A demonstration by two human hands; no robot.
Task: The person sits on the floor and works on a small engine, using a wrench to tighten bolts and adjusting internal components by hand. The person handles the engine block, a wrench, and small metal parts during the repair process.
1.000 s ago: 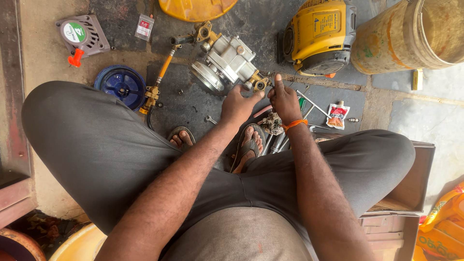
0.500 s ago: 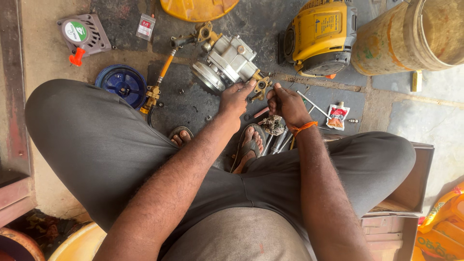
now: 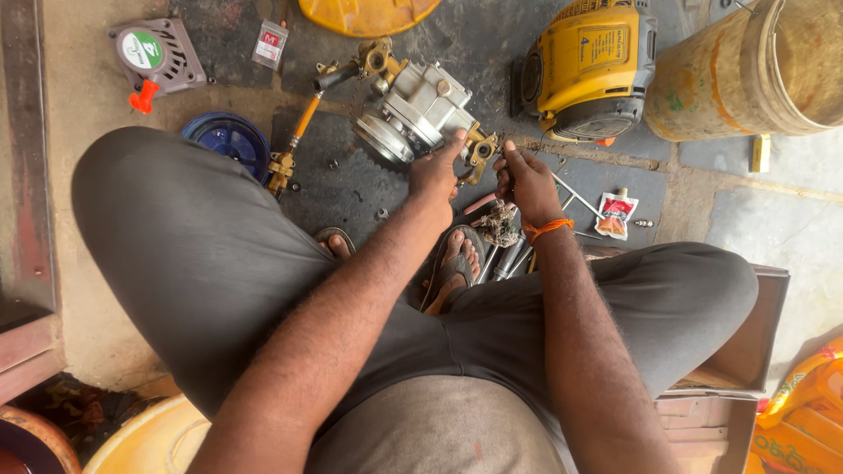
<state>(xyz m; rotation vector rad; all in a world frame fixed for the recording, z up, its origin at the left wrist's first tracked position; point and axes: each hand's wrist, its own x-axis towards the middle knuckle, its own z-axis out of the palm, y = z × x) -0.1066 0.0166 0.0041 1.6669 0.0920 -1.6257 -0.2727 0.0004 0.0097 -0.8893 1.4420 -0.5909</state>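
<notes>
The pump assembly [image 3: 417, 110] is lying on the floor [image 3: 351, 189], the engine [image 3: 590, 66] sitting to its right, the bucket [image 3: 746, 75] further right.

Both forearms reach forward toward twelve o'clock, converging. The left hand [image 3: 433, 172] has its fingers curled downward and the thumb stretched up toward one o'clock. The right hand [image 3: 527, 180], just beside it at three o'clock, pinches fingers together, wrist slightly bent.

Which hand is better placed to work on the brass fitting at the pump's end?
Probably the right hand: its fingers pinch a thin tool right at the brass fitting. The left hand is pressed against the metal pump body, seemingly steadying it.
</notes>
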